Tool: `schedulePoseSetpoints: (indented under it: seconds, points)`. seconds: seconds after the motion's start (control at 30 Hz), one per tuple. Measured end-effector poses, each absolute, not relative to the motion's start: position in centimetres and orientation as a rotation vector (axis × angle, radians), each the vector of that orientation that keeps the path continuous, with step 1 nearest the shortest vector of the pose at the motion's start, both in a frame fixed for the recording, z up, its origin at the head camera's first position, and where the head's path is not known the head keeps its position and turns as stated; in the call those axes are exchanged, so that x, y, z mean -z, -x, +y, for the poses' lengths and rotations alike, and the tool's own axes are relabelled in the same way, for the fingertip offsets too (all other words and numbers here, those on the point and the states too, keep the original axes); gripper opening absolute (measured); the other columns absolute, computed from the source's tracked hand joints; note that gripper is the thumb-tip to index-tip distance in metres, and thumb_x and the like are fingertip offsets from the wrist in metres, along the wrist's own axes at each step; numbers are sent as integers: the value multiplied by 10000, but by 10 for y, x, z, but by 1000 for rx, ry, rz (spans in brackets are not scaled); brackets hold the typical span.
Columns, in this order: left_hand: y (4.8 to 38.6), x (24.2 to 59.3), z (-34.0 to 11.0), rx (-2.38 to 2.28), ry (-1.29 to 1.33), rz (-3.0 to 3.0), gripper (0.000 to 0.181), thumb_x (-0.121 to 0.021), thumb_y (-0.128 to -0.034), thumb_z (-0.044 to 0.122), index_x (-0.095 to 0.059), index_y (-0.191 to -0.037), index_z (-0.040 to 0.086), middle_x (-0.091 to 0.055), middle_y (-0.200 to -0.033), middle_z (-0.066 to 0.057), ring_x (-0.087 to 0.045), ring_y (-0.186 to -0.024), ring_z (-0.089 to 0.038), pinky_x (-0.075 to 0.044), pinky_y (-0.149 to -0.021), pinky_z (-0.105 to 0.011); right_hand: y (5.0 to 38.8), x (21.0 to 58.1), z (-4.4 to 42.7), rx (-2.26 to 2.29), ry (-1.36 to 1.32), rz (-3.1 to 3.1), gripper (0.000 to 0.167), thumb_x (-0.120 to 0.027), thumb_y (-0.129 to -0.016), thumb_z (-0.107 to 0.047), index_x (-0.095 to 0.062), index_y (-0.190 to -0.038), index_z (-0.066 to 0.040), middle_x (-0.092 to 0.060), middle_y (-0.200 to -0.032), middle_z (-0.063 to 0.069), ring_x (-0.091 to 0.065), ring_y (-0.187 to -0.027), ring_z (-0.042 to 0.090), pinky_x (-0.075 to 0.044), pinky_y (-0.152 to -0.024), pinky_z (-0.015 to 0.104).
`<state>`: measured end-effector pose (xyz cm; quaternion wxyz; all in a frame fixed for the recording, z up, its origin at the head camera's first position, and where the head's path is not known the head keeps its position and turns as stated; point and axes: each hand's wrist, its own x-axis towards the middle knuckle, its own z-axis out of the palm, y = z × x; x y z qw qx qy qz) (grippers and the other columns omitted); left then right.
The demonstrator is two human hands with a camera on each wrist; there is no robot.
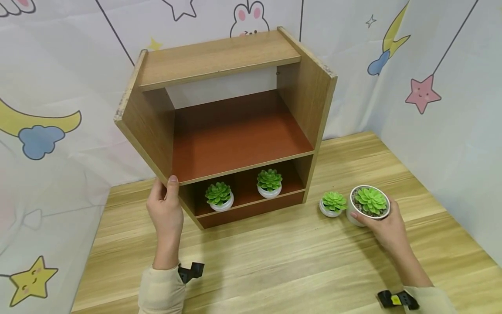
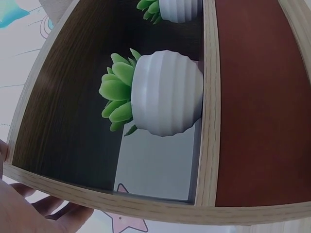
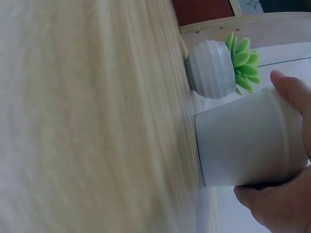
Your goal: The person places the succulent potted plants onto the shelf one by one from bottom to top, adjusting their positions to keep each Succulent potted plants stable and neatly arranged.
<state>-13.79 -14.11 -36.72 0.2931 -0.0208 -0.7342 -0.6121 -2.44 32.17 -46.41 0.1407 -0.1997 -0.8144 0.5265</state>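
A wooden shelf unit (image 1: 243,131) with reddish boards stands on the table, and my left hand (image 1: 166,213) grips its left side panel, thumb on the front edge and fingers behind. Two small potted succulents, a left one (image 1: 219,197) and a right one (image 1: 269,183), sit in its low compartment; the nearer ribbed white pot (image 2: 167,93) shows large in the left wrist view. To the right of the unit, my right hand (image 1: 386,229) holds a larger potted succulent (image 3: 245,141) around its smooth white pot. The pot's base appears at the tabletop; whether it touches is unclear.
Another small potted succulent (image 1: 332,204) stands on the wood-grain table (image 1: 266,266), between the shelf unit and the larger pot. A white cloth backdrop (image 1: 451,144) with cartoon prints hangs behind and along both sides.
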Motion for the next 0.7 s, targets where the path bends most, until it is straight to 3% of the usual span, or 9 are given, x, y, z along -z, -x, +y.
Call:
schedulePoseSetpoints:
  seconds: [0.37,0.7]
  points:
    - [138,367,-141,1648,77,-1954,337,-559,-1003,258,-681,-1241,53,-670,-1102,-21,-599,-1014,-153,-462,-853,-270,23,468,323,-1556,617,-2280,994,-860,-774,-162,-223,-1512,32,-351,-1450,260,-334,-1305,420,-224,-1104,541]
    - [138,368,-141,1617,64,-1955,344,-558,-999,257,-681,-1213,18,-668,-1065,-16,-592,-963,-147,-452,-805,-266,24,467,326,-1542,628,-2293,997,-867,-767,-178,-237,-1515,16,-362,-1447,249,-341,-1304,411,-224,-1103,544]
